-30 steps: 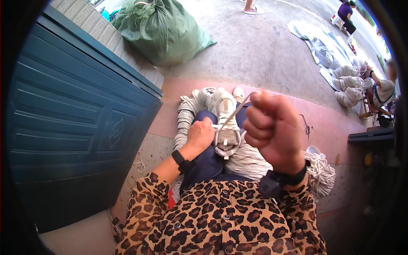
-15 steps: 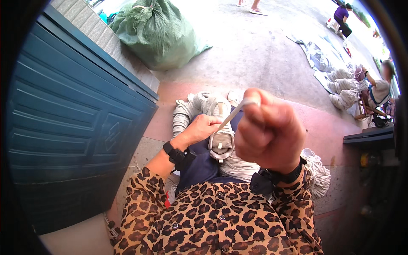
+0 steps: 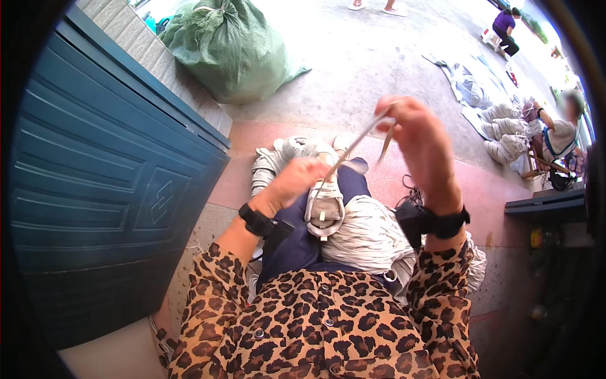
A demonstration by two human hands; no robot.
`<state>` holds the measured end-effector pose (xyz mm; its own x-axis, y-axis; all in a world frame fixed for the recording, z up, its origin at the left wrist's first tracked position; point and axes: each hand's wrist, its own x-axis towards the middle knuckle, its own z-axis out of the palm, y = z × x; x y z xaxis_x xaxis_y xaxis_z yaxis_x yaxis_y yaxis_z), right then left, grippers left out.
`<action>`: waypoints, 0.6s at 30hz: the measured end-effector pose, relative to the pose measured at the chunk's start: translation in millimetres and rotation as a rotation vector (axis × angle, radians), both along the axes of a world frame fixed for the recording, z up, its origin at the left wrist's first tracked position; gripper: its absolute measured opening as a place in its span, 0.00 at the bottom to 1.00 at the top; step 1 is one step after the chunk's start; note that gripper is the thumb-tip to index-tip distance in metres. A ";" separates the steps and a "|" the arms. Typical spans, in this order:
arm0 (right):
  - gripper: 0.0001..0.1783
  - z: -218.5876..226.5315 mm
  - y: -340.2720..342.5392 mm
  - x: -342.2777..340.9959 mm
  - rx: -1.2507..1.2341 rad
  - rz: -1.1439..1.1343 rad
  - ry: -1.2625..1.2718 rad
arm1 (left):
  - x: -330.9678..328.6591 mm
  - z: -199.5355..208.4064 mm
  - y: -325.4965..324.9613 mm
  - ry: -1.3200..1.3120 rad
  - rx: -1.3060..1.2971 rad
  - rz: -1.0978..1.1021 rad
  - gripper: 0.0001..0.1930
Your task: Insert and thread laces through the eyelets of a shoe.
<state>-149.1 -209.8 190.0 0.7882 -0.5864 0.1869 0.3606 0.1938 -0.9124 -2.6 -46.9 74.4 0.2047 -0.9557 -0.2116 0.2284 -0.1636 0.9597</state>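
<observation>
A pale beige-grey sneaker [image 3: 326, 211] lies across my lap, heel toward me. A light shoelace [image 3: 361, 137] runs from it up to my right hand [image 3: 416, 136], raised at the right with the lace between its fingers and a loose end hanging down. My left hand [image 3: 295, 183] is closed at the shoe's left side, its fingertips at the lower stretch of lace; motion blurs them a little. A thick bundle of off-white laces [image 3: 372, 234] rests over my right thigh, beside the sneaker.
More pale bundled cords [image 3: 265, 169] lie by my left knee. A blue panelled door [image 3: 107, 189] stands at left, with a stuffed green sack [image 3: 233, 54] beyond it. Far right, a seated person [image 3: 560, 129] is near several pale bundles [image 3: 505, 129]; another person [image 3: 505, 28] sits farther off.
My right hand has moved up and away from the shoe, its fingers loosened from a fist and more lace drawn out. My left hand has shifted slightly left.
</observation>
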 end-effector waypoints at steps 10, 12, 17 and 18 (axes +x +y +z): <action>0.12 -146.7 -9.1 -69.5 -0.327 -0.049 0.603 | 97.4 2.4 43.7 0.613 -0.257 0.646 0.05; 0.10 -177.4 22.4 -74.8 -0.409 0.099 0.684 | 83.3 -16.6 47.0 0.085 -0.017 0.569 0.06; 0.07 -190.3 55.2 -57.9 -0.723 -0.006 0.716 | 12.6 -53.4 60.5 -0.310 0.323 0.279 0.08; 0.06 -199.0 56.6 -56.2 -0.849 -0.096 0.674 | 1.1 -59.4 60.3 -0.333 0.329 0.239 0.09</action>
<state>-205.3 -153.1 -9.0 0.8385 -0.5344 0.1066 -0.2841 -0.5956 -0.7514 -1.4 13.4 15.0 0.5163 -0.7677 -0.3795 -0.0119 -0.4496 0.8932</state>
